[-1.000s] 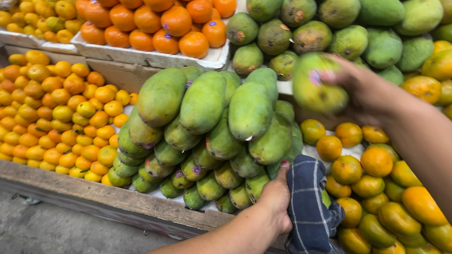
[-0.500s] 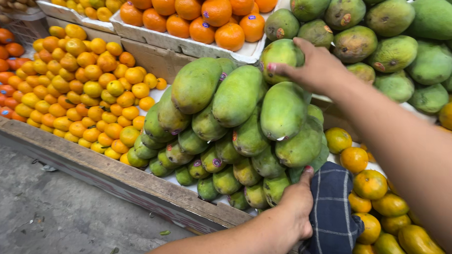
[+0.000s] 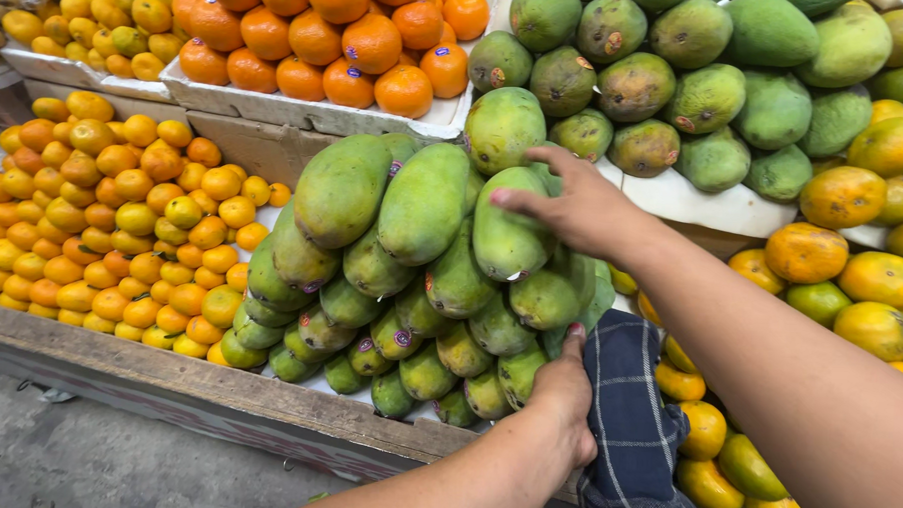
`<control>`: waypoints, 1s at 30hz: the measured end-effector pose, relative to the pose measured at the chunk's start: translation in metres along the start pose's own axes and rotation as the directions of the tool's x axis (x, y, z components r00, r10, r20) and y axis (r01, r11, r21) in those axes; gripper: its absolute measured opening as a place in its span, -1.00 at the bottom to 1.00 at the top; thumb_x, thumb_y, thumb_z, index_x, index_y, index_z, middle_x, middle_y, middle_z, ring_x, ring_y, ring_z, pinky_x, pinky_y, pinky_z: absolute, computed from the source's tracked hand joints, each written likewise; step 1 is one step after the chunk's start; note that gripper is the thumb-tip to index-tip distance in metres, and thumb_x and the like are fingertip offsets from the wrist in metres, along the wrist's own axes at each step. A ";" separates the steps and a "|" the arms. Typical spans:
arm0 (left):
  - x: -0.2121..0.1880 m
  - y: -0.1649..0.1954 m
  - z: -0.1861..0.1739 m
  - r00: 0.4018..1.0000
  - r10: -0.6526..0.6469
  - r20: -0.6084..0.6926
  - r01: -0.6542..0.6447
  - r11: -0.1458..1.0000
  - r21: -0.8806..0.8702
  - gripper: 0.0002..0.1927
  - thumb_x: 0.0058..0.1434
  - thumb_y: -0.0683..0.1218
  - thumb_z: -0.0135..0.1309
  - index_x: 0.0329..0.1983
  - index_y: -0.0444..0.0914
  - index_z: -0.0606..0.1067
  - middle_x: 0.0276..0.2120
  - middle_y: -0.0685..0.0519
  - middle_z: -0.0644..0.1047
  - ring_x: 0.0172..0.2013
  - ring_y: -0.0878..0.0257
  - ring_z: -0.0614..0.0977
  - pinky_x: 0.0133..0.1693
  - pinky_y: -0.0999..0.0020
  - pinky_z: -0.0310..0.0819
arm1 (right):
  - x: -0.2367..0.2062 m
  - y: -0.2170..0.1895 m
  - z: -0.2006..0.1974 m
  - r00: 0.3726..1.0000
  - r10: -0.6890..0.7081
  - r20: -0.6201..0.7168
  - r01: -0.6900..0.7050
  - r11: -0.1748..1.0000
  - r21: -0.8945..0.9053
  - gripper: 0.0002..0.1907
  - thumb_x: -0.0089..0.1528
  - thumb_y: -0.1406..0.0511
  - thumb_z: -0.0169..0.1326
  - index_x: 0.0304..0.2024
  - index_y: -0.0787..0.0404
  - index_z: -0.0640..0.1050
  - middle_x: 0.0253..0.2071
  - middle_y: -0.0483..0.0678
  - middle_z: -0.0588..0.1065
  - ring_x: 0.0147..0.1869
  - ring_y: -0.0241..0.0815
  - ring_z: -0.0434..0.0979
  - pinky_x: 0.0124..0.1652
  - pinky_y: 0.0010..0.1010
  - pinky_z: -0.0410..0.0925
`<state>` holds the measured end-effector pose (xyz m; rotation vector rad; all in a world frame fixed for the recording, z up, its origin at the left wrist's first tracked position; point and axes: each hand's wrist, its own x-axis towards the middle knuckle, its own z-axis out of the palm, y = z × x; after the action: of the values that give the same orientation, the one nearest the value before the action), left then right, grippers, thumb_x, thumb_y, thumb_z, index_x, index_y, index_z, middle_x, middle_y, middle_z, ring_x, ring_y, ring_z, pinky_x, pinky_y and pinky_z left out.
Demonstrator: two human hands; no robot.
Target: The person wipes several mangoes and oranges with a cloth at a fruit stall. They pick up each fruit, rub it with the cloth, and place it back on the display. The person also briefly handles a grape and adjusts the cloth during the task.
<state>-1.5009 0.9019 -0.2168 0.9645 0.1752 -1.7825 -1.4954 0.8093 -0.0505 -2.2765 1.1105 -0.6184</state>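
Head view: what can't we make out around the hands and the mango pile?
- Right hand: its palm covers the tall mango, so the grip underneath is hidden.
- Left hand: fingers tucked between the mangoes and the checked cloth; what they touch is hidden.
- Cloth: lower end cut off by the bottom edge.
- Fruit stickers: too small to read.

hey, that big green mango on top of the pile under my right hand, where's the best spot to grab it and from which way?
Grab the mango across its broad upper middle, coming from above, where the right hand already rests. It stands steeply on the pile, top end free, lower end wedged among its neighbours, so probably only the upper half offers a grip.
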 end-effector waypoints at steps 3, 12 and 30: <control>0.000 0.000 0.000 0.996 -0.027 0.080 0.029 0.999 -0.024 -0.37 0.38 0.35 -0.11 0.12 -0.22 0.56 -0.15 -0.04 0.70 -0.25 0.10 0.73 -0.24 0.06 0.70 | -0.017 0.016 -0.015 0.988 0.155 0.021 -0.156 0.981 0.111 -0.07 0.09 -0.20 0.14 0.34 0.19 0.40 0.27 0.16 0.49 0.35 -0.01 0.50 0.25 -0.21 0.33; -0.010 -0.001 -0.005 0.996 -0.042 0.081 0.044 0.999 -0.031 -0.44 0.40 0.33 -0.09 0.04 -0.19 0.59 -0.23 0.01 0.69 -0.31 0.13 0.72 -0.27 0.08 0.70 | -0.015 -0.024 0.004 0.992 0.000 0.130 0.054 0.909 -0.413 0.07 0.02 -0.20 0.41 0.41 0.04 0.27 0.48 0.32 0.00 0.41 0.27 0.23 0.28 -0.10 0.20; -0.003 0.004 -0.029 0.982 -0.022 0.189 0.010 0.998 0.062 -0.47 0.41 0.31 -0.12 -0.05 -0.18 0.59 -0.24 -0.06 0.65 -0.32 0.04 0.67 -0.21 -0.01 0.64 | -0.137 0.197 0.003 0.950 0.251 0.185 -0.264 0.963 0.047 -0.17 -0.14 0.19 0.40 0.23 -0.08 0.51 0.03 -0.02 0.58 0.03 -0.06 0.69 0.06 -0.32 0.50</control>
<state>-1.4813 0.9177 -0.2330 0.8313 0.0081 -1.8922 -1.6819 0.8184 -0.2005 -2.0349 1.2484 -0.3378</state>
